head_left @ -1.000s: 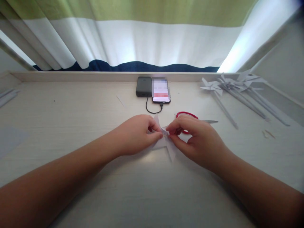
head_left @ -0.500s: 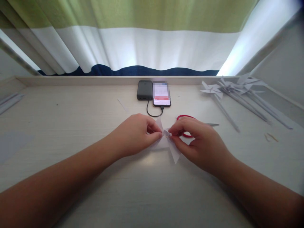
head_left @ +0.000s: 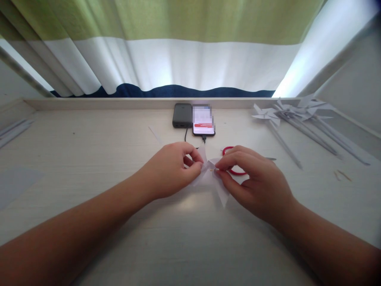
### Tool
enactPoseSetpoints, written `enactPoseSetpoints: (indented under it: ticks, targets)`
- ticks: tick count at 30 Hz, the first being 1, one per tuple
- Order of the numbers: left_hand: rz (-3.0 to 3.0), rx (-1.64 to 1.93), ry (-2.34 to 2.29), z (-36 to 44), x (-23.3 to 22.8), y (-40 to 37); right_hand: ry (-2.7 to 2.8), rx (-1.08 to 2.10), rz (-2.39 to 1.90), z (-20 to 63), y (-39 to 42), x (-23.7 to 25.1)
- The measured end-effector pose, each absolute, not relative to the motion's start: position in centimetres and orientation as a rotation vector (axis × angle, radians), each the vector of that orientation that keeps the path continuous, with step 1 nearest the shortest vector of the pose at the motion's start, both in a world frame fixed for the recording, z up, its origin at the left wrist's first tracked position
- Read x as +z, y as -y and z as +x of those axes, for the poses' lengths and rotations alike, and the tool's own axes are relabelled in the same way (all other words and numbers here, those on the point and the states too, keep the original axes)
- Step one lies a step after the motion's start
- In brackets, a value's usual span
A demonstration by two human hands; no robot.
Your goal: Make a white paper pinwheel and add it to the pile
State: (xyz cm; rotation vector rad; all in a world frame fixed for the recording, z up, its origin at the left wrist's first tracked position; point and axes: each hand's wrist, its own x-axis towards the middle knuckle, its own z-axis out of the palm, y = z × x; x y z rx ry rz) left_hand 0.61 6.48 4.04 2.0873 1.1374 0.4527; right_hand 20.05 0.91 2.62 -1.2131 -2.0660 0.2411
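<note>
Nearest to me, two bare forearms reach in from the lower corners and meet over the middle of the pale wooden desk (head_left: 89,151). The left hand (head_left: 169,171) is curled, thumb and forefinger pinched on one side of a small folded piece of white paper (head_left: 212,178). The right hand (head_left: 256,182) pinches the other side of it, fingertips almost touching those of the left. So both hands are closed on the same paper, which sits just above the desk at its centre, one pointed flap hanging down toward the surface (whether that tip touches the wood I cannot tell).

Just behind the right hand lie red-handled scissors (head_left: 235,161), partly hidden by the fingers, with the blade tip poking out to the right. A thin sliver of paper (head_left: 155,135) lies a little beyond the left hand.

Farther back, near the desk's rear edge, a dark power bank (head_left: 182,115) sits beside a phone (head_left: 203,120), joined by a short black cable (head_left: 190,140) (the phone's screen is blurred).

To the far right a bundle of paper pinwheels (head_left: 291,115) on long sticks lies fanned out. At the far left edge are some pale strips (head_left: 13,129). Behind everything hangs a curtain (head_left: 178,47) banded green, white and dark blue.
</note>
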Motion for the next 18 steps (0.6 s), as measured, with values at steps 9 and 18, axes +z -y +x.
enactPoseSetpoints:
  ticks: [9, 18]
  targets:
    - [2.012, 0.511, -1.094, 0.77, 4.13, -6.34, 1.987, 0.226, -1.169, 20.13, -0.73, 2.82]
    - [1.966, 0.593, -1.018, 0.94, 4.75, -6.03, 1.958, 0.189, -1.137, 20.19, -0.60, 3.04]
